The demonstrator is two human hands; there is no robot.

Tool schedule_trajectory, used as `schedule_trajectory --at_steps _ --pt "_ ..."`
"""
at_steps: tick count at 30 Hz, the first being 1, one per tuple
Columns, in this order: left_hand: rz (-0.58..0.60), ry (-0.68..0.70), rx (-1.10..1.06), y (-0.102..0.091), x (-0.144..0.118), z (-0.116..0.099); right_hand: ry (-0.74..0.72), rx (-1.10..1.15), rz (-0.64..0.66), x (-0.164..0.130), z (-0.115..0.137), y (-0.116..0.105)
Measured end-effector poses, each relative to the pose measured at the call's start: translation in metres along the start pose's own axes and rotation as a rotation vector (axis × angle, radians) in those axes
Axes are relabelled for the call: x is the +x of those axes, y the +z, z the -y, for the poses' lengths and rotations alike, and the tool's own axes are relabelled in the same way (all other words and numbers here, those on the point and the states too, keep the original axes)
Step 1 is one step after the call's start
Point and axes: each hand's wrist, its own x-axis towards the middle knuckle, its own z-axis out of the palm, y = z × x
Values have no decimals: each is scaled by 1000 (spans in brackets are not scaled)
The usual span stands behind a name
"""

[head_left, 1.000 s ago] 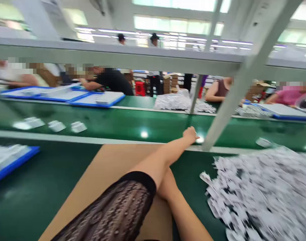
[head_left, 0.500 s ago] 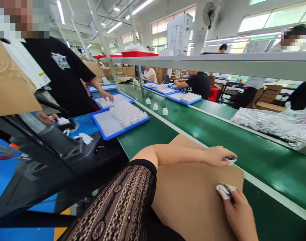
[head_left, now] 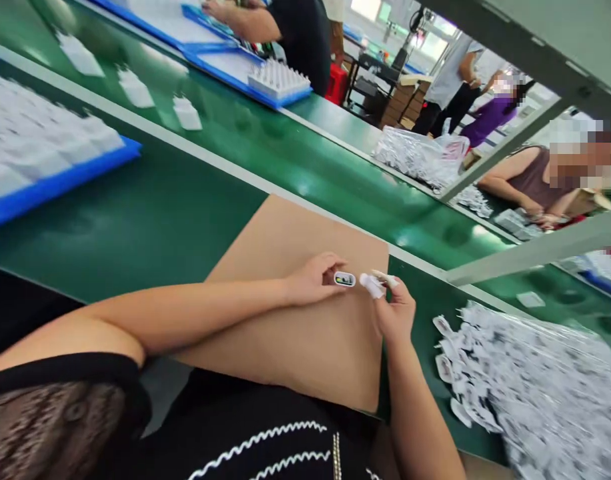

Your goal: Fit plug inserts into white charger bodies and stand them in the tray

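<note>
While held over cardboard sheet [head_left: 305,333], small white part with dark face [head_left: 344,279] sits pinched in left hand [head_left: 313,280], fingers curled shut round it. Right hand [head_left: 393,307] closed on small white piece [head_left: 372,285], just beside part. Heap of white pieces [head_left: 535,387] lies right. Risk: light fingertip pinch may slip, dropping part onto green belt [head_left: 295,160].

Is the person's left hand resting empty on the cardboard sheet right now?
No, the left hand holds a small white part above the cardboard sheet.
</note>
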Motion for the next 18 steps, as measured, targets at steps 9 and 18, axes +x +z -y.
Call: schedule_trajectory --at_steps 9,18 --pt "50 -29 -95 -7 5 -4 -342 -279 138 2 26 19" --pt "52 -4 -84 -8 5 0 -422 -358 194 10 24 23"
